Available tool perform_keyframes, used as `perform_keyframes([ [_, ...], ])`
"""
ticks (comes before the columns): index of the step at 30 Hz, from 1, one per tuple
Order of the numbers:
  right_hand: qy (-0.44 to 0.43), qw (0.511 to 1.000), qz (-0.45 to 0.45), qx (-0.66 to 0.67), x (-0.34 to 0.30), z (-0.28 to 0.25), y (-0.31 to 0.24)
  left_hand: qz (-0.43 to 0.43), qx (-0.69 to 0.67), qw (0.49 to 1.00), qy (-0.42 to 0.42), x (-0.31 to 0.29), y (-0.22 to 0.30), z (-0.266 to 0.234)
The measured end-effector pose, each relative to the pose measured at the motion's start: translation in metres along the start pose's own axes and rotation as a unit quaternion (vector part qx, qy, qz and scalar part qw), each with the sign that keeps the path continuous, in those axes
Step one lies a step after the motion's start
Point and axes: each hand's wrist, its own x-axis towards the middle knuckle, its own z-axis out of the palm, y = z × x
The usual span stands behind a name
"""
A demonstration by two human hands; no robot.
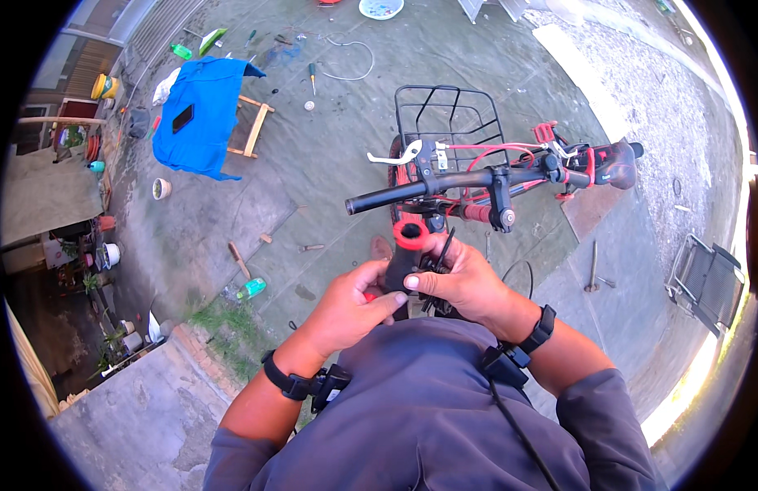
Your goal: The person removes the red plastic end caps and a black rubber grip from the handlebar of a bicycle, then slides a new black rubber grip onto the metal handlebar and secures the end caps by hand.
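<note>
Hands, two: left hand (pixel 342 301) closed round the lower part of a black grip (pixel 403 266); right hand (pixel 473 288) pinching its side by the thumb, a thin black fitting (pixel 435 266) at its fingers, kind unclear.

Ground sheet (pixel 334 131): green, spread beneath.

Bicycle (pixel 500 196): black and red, toward the sheet's right edge.

Blue cloth (pixel 205 92): draped over a wooden frame (pixel 256 135), sheet's left side.

Handlebar (pixel 387 198): black, bare left end beyond the hands; left hand appears nearer that end.

Grip: between both hands, red-ringed open end facing the handlebar, long axis crosswise to it.

Phone (pixel 182 119): black, toward the cloth's left edge.
</note>
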Motion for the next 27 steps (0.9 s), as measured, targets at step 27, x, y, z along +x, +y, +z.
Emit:
perform_keyframes([
  [27, 0.011, 0.972, -0.138, -0.192, -0.001, -0.02, -0.011, 0.078, 0.014, 0.996, 0.034, -0.03, 0.016, -0.013],
])
